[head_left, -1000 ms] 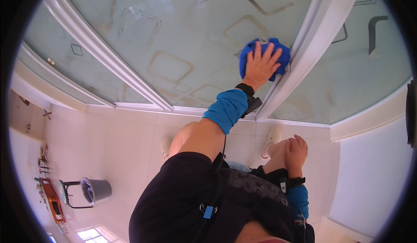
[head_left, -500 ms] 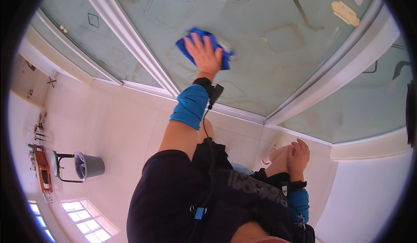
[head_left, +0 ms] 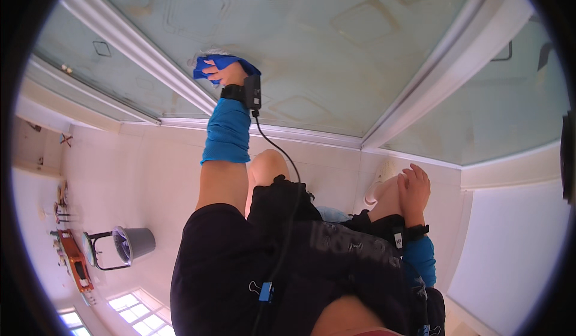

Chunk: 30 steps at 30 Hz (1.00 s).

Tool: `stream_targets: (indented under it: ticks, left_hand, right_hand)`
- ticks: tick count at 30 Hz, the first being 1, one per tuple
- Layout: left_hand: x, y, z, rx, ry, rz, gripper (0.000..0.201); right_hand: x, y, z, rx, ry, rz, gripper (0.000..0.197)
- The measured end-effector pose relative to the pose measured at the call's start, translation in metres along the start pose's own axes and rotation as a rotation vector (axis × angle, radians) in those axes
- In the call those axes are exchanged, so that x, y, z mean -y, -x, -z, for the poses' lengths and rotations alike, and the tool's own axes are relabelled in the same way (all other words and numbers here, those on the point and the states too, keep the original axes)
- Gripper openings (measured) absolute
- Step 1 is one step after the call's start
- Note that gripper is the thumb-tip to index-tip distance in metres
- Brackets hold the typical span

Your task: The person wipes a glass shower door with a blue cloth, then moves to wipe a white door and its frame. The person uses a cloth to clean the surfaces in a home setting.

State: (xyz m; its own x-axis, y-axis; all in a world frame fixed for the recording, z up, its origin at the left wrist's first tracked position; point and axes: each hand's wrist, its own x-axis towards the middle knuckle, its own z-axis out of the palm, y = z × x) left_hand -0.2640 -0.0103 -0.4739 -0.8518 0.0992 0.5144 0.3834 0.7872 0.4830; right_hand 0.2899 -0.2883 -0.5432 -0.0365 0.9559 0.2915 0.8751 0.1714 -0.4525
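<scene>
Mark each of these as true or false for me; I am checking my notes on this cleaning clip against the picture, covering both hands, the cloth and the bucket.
1. The left hand presses a blue cloth against the frosted glass panel. True.
2. The right hand holds a spray bottle. False: it rests on the person's knee and holds nothing visible.
3. A grey bucket stands on the pale tiled floor, to the person's left. True.
4. The blue cloth lies on the floor beside the bucket. False: it is up on the glass under the left hand.
5. Both forearms wear blue sleeves. True.
</scene>
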Motion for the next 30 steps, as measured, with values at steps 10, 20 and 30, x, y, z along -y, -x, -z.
stream_targets:
  ticks: [10,20,30]
  left_hand:
    - [-0.086,0.277,0.033,0.582,-0.566,-0.390,0.056]
    - [-0.076,0.334,0.103,1.366,0.804,-0.915,0.014]
    - [0.049,0.175,-0.020,1.244,0.188,-0.678,0.029]
  right_hand:
    - [-0.022,0.002,-0.004,-0.072,-0.034,-0.028,0.017]
    - [-0.033,0.010,0.001,-0.076,0.000,-0.033,0.014]
    - [-0.009,0.011,0.000,-0.010,0.051,-0.006,0.013]
